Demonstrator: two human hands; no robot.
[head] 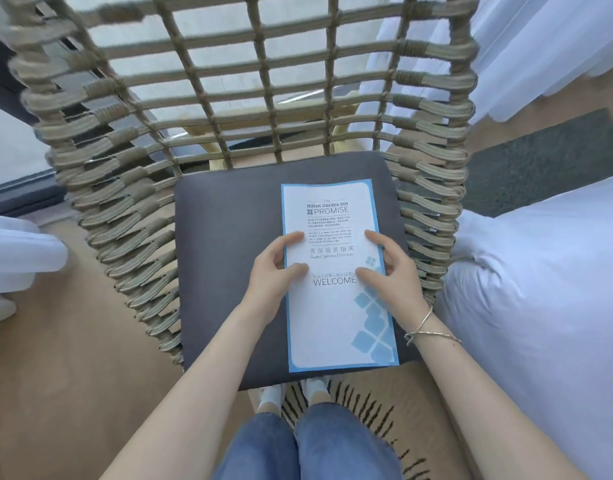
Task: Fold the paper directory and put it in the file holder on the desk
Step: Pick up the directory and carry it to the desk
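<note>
The paper directory (336, 317), white with a blue border and the word WELCOME, lies flat in a long narrow shape on the dark grey seat cushion (225, 258) of a woven chair. My left hand (275, 271) rests on the directory's left edge, thumb and fingertips spread on the paper. My right hand (393, 268), with a thin bracelet at the wrist, presses on the right edge, fingers apart. Neither hand lifts the paper. No file holder or desk is in view.
The woven rope chair back (263, 81) rises behind the cushion, its sides (125, 220) curving round. A white bed or duvet (540, 289) is at the right. White curtains (540, 39) hang behind. A striped rug (367, 407) lies by my feet.
</note>
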